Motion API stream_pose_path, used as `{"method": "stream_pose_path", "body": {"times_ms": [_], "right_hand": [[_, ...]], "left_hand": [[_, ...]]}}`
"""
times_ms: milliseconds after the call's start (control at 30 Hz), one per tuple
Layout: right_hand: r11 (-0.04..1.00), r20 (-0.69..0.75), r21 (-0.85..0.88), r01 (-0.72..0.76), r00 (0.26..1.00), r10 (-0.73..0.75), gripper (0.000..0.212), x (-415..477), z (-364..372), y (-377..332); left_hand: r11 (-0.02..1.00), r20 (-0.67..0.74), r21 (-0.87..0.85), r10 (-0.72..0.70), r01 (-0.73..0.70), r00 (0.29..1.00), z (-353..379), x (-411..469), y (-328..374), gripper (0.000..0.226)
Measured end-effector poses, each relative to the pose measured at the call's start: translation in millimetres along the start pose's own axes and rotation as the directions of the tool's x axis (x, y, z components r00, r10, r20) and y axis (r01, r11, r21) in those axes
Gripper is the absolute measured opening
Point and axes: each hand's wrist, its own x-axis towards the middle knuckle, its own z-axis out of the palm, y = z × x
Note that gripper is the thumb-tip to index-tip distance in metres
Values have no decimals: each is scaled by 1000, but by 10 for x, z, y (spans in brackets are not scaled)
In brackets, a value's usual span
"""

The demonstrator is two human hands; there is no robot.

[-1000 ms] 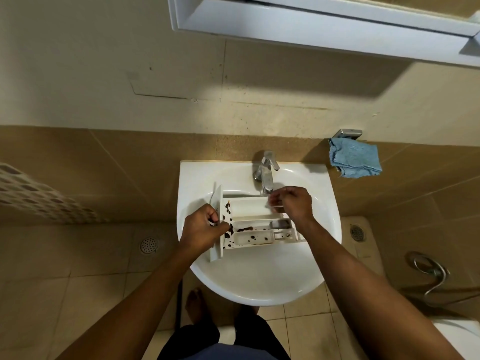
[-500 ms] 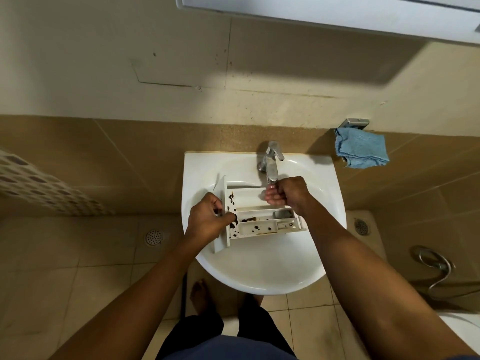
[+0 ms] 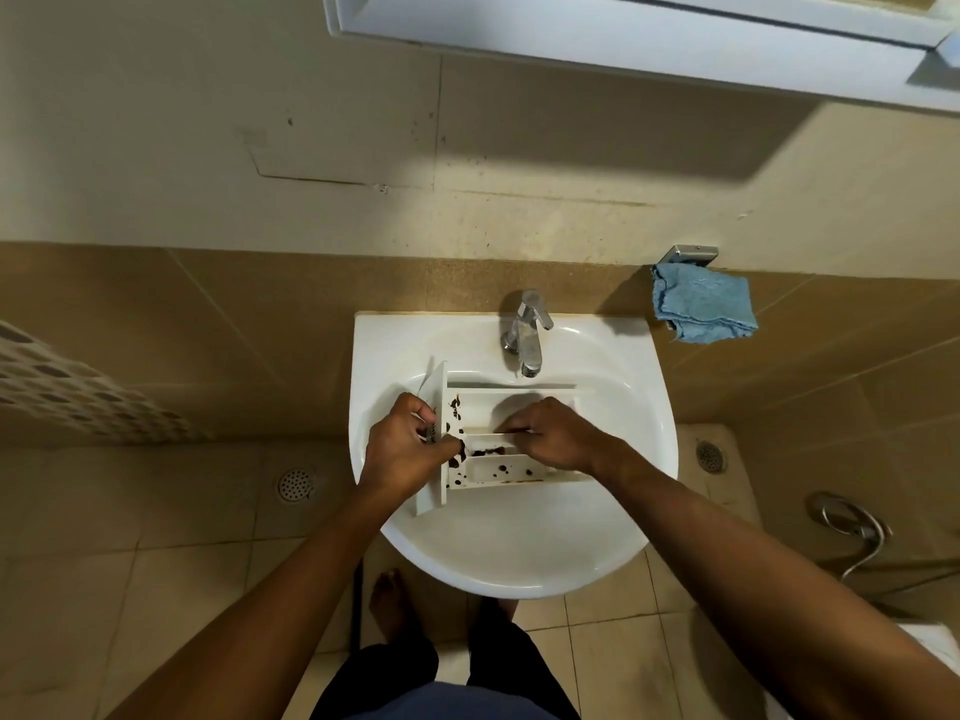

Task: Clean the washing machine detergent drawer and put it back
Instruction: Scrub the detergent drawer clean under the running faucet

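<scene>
While the sink (image 3: 519,574) holds the drawer (image 3: 483,407) across its bowl, below the tap (image 3: 524,335), the left hand (image 3: 402,449) grips the drawer's front panel, fingers curled over the outer face and thumb on the stained inner side. Reaching in knuckles up, the right hand (image 3: 556,433) has its fingers bent down at the middle divider; whether they pinch anything is hidden. Its palm covers the compartments beneath.

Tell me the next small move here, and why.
Probably slide the right hand leftward to rub the dark spots in the detergent drawer: the left hand grips its front panel over the sink, and grime is plainly visible.
</scene>
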Motion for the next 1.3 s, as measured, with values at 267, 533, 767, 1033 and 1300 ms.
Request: {"method": "stream_pose_path", "body": {"times_ms": [267,533,767,1033,1300], "right_hand": [[961,-60,-270,-56,997,41,38,28,28,-167],[956,-217,-291,33,971,-99,67,-82,326,-89],[938,-274,-333,-94,962,-1,86,-77,338,-249],[971,-334,-239,18,937,-100,50,-129,274,-82],[893,-411,353,-279,811,416,26,2,-54,9]], "left_hand": [[999,-8,22,44,-44,999,-6,-5,-27,39],[999,-28,4,41,-41,999,-62,16,-102,36],[998,-17,13,59,-58,998,-44,12,-89,35],[999,-5,-15,34,-34,999,-88,39,-116,35],[999,-8,-34,43,-43,999,-67,-8,-100,35]]}}
